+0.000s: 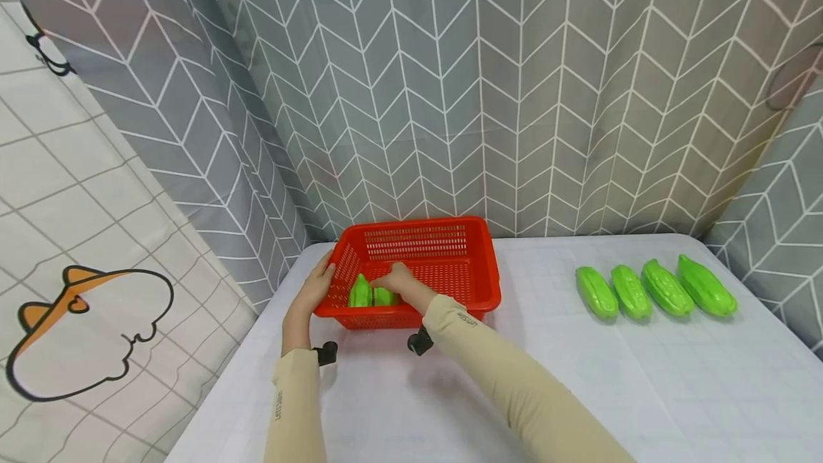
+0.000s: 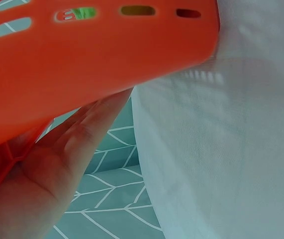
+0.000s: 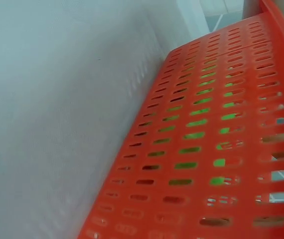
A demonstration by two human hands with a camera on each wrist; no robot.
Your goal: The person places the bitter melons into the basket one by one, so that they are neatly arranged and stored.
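Basket (image 1: 490,270), red and slotted, stands upright near the far edge of the white table (image 1: 643,377), and we see both hands at it. The left hand (image 1: 315,288) reaches along its left end, touching it; in the left wrist view we find the fingers lying fairly straight against the outer wall. The right hand (image 1: 400,279) reaches down inside, over the left half of the basket. Its fingertips are hidden from us, so we cannot tell whether it pinches the green vegetable (image 1: 383,297) directly under it or merely touches it. Just left of that, in the basket's left front part, sits a second, pointed vegetable (image 1: 361,291). Through the slots in the right wrist view we catch patches of the same green. Well apart to the right, we count four bumpy vegetables (image 1: 631,292) lying in a row on the table, each slanted the same way. Beige sleeves (image 1: 521,377) cover both arms, and a small dark device (image 1: 326,354) sits at each wrist. Behind it all we see a grey curtain (image 1: 437,91) patterned with white zigzag lines.
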